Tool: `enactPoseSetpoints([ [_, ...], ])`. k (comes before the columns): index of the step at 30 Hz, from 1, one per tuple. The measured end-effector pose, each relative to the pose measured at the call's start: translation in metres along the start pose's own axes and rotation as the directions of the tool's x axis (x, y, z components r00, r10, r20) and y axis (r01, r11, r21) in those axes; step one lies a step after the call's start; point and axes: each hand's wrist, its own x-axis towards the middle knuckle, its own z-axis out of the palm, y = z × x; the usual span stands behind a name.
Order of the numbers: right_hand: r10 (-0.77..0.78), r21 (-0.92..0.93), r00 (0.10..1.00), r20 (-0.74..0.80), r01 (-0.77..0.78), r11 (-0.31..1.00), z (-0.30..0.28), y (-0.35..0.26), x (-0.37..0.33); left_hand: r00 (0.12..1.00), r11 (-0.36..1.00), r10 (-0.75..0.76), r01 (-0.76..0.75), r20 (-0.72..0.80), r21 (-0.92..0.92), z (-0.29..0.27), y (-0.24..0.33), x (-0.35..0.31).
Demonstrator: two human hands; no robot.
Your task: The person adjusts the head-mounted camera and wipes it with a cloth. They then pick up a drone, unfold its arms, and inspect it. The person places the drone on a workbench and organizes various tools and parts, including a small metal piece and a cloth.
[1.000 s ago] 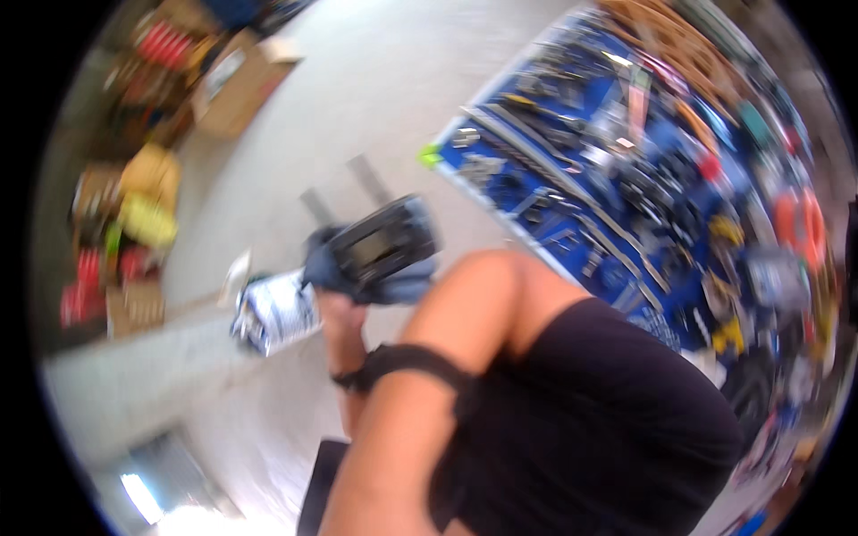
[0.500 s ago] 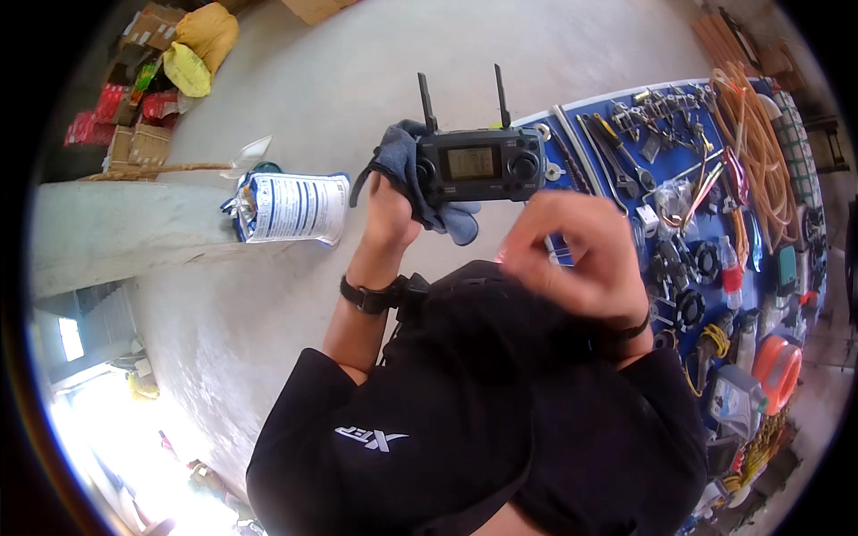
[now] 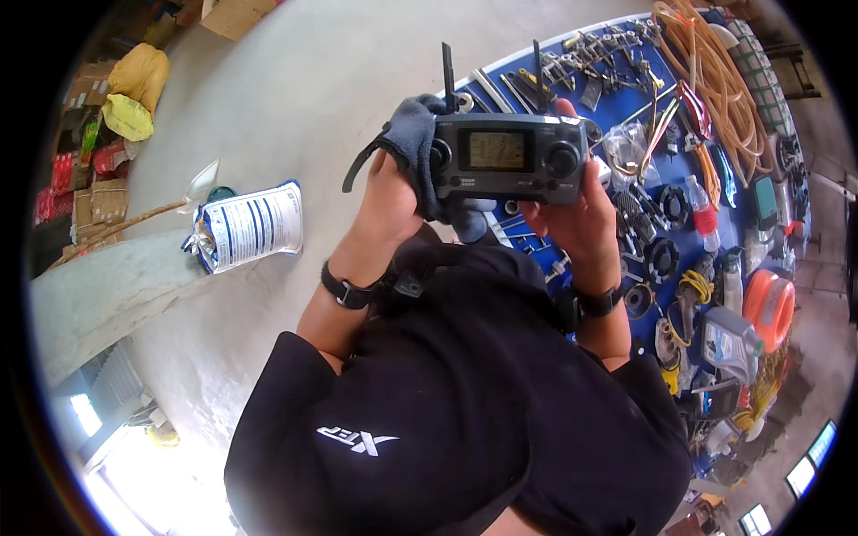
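Note:
In front of my chest is a dark grey handheld remote controller (image 3: 508, 185) with a small lit screen, two round knobs and two upright antennas. My left hand (image 3: 390, 198) grips its left end. A grey-blue glove (image 3: 413, 134) with a dark edge lies around those fingers; whether it is worn or just bunched in the hand, I cannot tell. Bare, my right hand (image 3: 592, 219) holds the controller's right end, with one fingertip showing above the top edge and others underneath.
On the right, a blue-topped table (image 3: 617, 109) carries wrenches, metal fittings, a coil of tan hose (image 3: 715, 89), a bottle (image 3: 702, 214), a grey jug (image 3: 728, 344) and an orange roll (image 3: 769, 308). At left, a white-and-blue bag (image 3: 250, 228) sits on a concrete ledge (image 3: 107, 277).
My right hand, apart from the controller and blurred before, now grips its right end. The view has shifted, and the controller sits slightly farther right, over the table's edge.

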Motion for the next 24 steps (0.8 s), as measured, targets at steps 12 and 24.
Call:
enactPoseSetpoints([
  [12, -0.112, 0.141, 0.990, -0.091, 0.124, 0.982, -0.011, -0.005, -0.013, 0.980, 0.996, -0.084, 0.076, 0.178, 0.049, 0.003, -0.011, 0.011],
  [24, -0.163, 0.024, 0.986, -0.044, 0.164, 0.986, -0.002, -0.008, -0.001, 0.994, 0.961, -0.052, 0.022, 0.101, 0.276, 0.000, -0.002, 0.024],
])
